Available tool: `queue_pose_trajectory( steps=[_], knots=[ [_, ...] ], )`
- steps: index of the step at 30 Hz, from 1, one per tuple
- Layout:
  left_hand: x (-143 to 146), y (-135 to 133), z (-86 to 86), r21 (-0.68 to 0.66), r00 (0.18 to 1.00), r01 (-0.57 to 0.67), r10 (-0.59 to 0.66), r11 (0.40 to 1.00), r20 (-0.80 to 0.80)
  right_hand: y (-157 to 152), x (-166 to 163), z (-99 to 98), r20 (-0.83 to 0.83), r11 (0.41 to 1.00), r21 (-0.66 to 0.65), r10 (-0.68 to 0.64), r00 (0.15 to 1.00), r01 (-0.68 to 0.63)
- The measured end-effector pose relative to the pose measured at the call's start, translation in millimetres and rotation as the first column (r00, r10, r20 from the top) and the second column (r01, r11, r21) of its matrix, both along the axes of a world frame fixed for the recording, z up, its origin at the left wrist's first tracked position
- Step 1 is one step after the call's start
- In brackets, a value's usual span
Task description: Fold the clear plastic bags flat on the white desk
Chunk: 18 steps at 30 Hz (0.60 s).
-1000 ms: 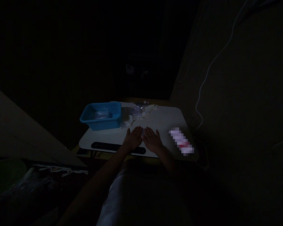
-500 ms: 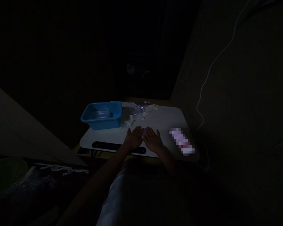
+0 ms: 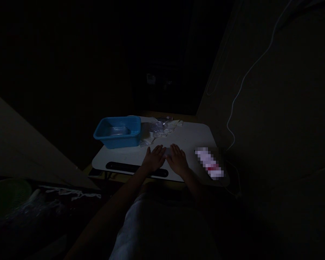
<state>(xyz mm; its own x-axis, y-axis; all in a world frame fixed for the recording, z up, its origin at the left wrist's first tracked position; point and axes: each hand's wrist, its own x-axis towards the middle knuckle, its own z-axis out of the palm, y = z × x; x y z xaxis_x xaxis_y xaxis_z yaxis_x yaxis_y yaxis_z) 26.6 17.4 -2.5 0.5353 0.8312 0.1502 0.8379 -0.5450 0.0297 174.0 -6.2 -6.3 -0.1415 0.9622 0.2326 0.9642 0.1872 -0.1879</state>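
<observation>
The left hand (image 3: 154, 159) and right hand (image 3: 178, 161) lay flat, fingers extended – slightly farther apart, exposing more pale sheet (image 3: 168, 152) on the tabletop (image 3: 193, 137).

Hands (image 3: 153, 159) (image 3: 178, 159) palm-down, small pale piece (image 3: 168, 151) between them, white table (image 3: 196, 136), blue basin (image 3: 123, 142), crumpled plastic (image 3: 157, 127) beside it

The basin (image 3: 123, 142) looks smooth plastic, the wrapping (image 3: 158, 126) glossy film, the tabletop (image 3: 196, 136) matt.
</observation>
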Motion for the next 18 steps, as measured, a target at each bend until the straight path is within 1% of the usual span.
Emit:
queue_pose_trajectory(
  steps=[2, 3, 7, 12, 15, 18],
  knots=[
    [0.0, 0.1, -0.2, 0.008, 1.000, 0.007, -0.007, 1.000, 0.003, 0.8, 2.3, 0.1, -0.017, 0.999, 0.006, -0.043, 0.999, 0.043],
    [0.0, 0.3, -0.4, 0.008, 1.000, 0.010, -0.010, 1.000, 0.000, 0.7, 2.6, 0.1, -0.008, 0.999, 0.006, -0.040, 0.999, 0.040],
    [-0.3, 1.2, -1.0, -0.005, 1.000, 0.011, -0.011, 1.000, -0.014, -2.1, -1.5, 0.3, 0.072, 0.998, -0.019, 0.065, 0.995, -0.064],
    [0.2, 0.1, 1.4, -0.020, 1.000, 0.012, -0.013, 1.000, -0.015, -4.6, -5.4, -0.7, 0.094, 0.996, -0.047, 0.084, 0.992, -0.080],
    [0.7, 0.0, 2.4, -0.033, 1.000, 0.010, -0.010, 0.999, -0.013, 3.7, 0.5, -0.2, 0.047, 0.994, -0.068, 0.086, 0.995, -0.082],
    [0.9, 0.7, 2.0, -0.035, 1.000, 0.012, -0.013, 0.999, -0.008, 25.0, 12.7, 5.7, -0.087, 0.991, -0.121, 0.048, 0.995, -0.059]
  ],
)
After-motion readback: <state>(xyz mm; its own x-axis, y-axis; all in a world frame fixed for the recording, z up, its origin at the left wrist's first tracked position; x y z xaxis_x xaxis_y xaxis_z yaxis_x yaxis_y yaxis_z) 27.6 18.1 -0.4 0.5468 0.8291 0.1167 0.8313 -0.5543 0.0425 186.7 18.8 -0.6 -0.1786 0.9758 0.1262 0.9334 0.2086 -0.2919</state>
